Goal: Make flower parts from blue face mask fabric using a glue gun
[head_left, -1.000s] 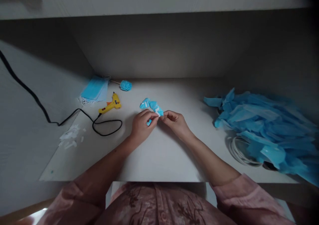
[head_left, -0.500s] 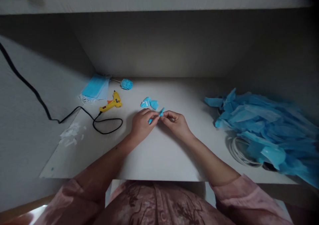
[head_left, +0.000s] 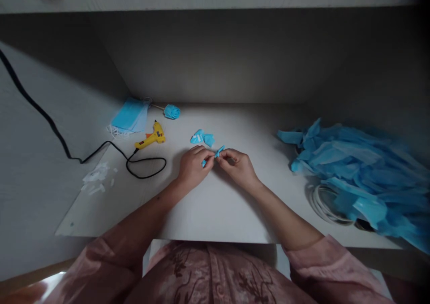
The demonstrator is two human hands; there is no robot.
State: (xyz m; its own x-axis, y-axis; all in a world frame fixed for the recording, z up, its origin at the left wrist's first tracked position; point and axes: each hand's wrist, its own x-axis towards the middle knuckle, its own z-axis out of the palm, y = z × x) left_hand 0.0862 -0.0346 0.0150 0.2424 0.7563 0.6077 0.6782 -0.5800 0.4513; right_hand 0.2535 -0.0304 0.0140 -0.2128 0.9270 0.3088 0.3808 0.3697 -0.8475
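Observation:
A small strip of blue fabric (head_left: 219, 151), like the mask material, is pinched between my two hands above the white table. My left hand (head_left: 196, 164) is closed on its left part, and a bit of blue shows below the fingers. My right hand (head_left: 238, 164) grips the other end between thumb and forefinger; the fingertips of both hands nearly meet. Just beyond my left hand lie folded blue fabric pieces (head_left: 208, 139) with small white bits on them. Farther back rests a blue fabric rose (head_left: 172, 111) on a thin stem.
A yellow glue gun (head_left: 151, 136) lies at left, its black cord (head_left: 148, 177) looped on the table. Behind it are stacked blue face masks (head_left: 129, 115). White scraps (head_left: 96, 174) lie near the left edge. At right, blue fabric (head_left: 359, 160) is heaped over a white-rimmed round container (head_left: 319, 205).
The blue strip between my fingers has tilted slightly flatter. Both hands stay almost in place; the whole view has shifted a little.

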